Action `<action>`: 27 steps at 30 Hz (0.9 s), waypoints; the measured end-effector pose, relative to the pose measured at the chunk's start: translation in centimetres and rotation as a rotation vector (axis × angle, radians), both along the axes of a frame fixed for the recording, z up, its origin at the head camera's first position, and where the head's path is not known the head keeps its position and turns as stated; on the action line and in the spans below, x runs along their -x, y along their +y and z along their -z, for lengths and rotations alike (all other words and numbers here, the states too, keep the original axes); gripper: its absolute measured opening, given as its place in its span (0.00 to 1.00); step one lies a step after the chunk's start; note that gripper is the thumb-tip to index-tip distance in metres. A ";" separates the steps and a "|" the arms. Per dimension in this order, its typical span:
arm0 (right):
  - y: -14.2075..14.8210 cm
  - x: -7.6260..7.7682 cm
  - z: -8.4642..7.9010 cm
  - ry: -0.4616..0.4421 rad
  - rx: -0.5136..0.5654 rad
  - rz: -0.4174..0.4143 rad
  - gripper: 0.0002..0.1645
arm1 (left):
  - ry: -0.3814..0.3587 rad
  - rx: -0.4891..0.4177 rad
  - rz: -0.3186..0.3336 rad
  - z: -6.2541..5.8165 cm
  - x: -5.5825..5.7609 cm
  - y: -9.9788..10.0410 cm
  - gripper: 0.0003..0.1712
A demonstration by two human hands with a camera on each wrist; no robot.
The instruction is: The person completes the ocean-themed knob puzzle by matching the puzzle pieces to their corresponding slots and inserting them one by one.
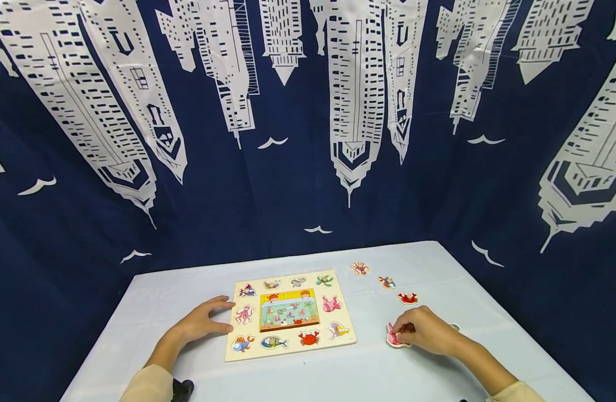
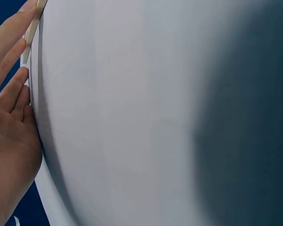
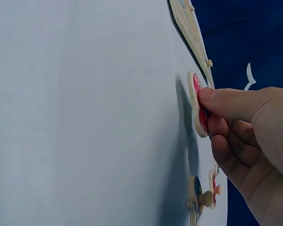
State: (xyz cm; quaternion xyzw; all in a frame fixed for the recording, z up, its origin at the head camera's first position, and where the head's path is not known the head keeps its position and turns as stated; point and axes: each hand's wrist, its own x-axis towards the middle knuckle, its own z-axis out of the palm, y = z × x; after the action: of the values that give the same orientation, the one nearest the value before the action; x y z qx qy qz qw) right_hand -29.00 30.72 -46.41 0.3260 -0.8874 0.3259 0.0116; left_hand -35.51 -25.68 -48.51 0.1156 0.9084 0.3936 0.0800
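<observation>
A wooden knob-puzzle board (image 1: 335, 342) with sea-animal pictures lies on the white table. At its left edge rests my left hand (image 1: 201, 321), thumb and fingers spread and touching the rim; in the left wrist view the same hand (image 2: 14, 117) shows straight fingers beside the board edge. To the right of the board, my right hand (image 1: 424, 329) pinches a pink sea-animal puzzle piece (image 1: 391, 338) between thumb and fingers. The right wrist view shows this piece (image 3: 196, 106) tilted on edge above the cloth; its knob is hidden by the fingers.
Loose pieces lie right of the board: an octopus (image 1: 359, 268), a blue-and-orange animal (image 1: 386, 282) and a red crab (image 1: 407, 298). Another piece (image 1: 454, 326) is mostly hidden behind my right hand. A dark blue curtain (image 1: 287, 190) hangs behind the table.
</observation>
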 end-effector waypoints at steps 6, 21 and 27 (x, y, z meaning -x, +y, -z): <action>-1.1 0.8 -0.5 0.045 -0.003 0.030 0.05 | -0.003 0.000 -0.006 -0.2 -0.1 0.1 0.43; -5.3 2.9 -0.8 0.076 -0.043 0.044 0.04 | -0.005 -0.001 -0.006 -0.4 -0.3 0.3 0.42; -6.8 4.0 -0.5 0.081 -0.050 0.019 0.04 | 0.000 -0.010 -0.007 -0.3 -0.2 0.2 0.41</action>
State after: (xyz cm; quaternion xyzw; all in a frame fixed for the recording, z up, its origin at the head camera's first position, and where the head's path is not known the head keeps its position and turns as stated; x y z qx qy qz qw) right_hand -33.02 23.90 -45.87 0.3308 -0.8971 0.2899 0.0423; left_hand -35.31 -25.45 -48.20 0.1128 0.9069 0.3985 0.0779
